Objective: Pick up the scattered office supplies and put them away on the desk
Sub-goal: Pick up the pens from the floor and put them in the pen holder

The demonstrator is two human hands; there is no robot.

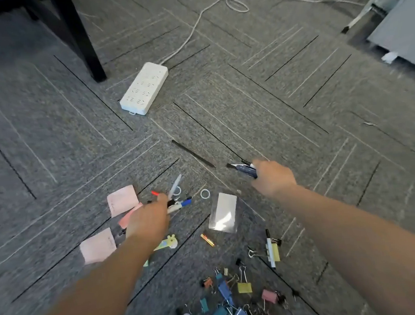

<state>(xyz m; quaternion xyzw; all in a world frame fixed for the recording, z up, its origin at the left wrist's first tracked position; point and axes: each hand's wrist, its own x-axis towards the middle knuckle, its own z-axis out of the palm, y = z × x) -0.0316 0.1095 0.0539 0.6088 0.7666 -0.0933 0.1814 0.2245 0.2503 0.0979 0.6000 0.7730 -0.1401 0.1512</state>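
Just left of the right hand [272, 178] — closed on a blue utility knife [246, 170] — a black pen [193, 153] lies on the carpet, long axis running up-left away from it, nearer this hand than the left hand [148, 219], which grips a pen bundle [176, 200].

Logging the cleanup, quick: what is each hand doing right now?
Left hand: closed on a bundle of pens.
Right hand: closed on a dark blue pen.
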